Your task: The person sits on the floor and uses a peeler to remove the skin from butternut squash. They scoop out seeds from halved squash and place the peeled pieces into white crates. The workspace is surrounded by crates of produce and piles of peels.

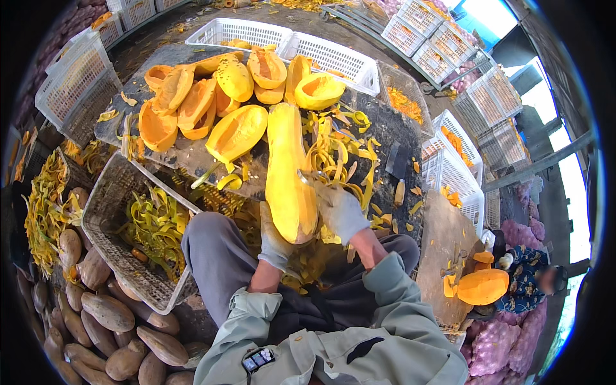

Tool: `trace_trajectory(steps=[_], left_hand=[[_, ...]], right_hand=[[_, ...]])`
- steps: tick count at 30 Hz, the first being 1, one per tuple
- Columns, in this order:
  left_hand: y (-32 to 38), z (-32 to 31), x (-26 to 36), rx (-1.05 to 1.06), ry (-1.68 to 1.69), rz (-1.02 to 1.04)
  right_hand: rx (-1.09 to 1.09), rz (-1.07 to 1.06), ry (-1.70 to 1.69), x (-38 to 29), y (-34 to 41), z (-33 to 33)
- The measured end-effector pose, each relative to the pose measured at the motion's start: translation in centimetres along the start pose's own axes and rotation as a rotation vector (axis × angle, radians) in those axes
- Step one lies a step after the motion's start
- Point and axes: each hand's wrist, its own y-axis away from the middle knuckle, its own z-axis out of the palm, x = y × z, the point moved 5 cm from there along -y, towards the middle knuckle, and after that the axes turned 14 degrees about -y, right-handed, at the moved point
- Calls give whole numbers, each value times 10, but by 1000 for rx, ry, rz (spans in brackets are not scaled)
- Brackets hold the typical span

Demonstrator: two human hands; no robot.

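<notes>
A long peeled squash (pixel 288 173) lies lengthwise before me, its near end over the edge of a dark board (pixel 361 120). My left hand (pixel 275 240), in a pale glove, holds the near end from below and the left. My right hand (pixel 339 207), gloved and slightly blurred, is at the squash's right side, closed on a tool with a metal part (pixel 304 178), probably a peeler. Curled peel strips (pixel 332 154) lie right of the squash. Hollowed squash halves (pixel 236 132) are heaped on the board's left and far parts. A cleaver (pixel 397 161) with a wooden handle rests at right.
A plastic crate (pixel 103 211) of peel stands at my left, beside a pile of unpeeled squash (pixel 108 310). White crates (pixel 332 57) line the board's far side. At right, a person (pixel 524 279) sits by a wooden board (pixel 433 255) with orange squash (pixel 482 287).
</notes>
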Motion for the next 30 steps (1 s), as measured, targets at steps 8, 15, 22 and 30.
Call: trace_trajectory(steps=[8,15,22,30], left_hand=[[0,4,-3,-310,289,-95],[7,16,2,-81,-9,-24],[8,21,4,104,18,2],[6,11,6,146,-62,54]], right_hand=[[85,60,-131,6,128,47],[164,-150,-314,-13,130,17],[190,0,79,-12,-131,-19],[90,-21,421,20,-241,21]])
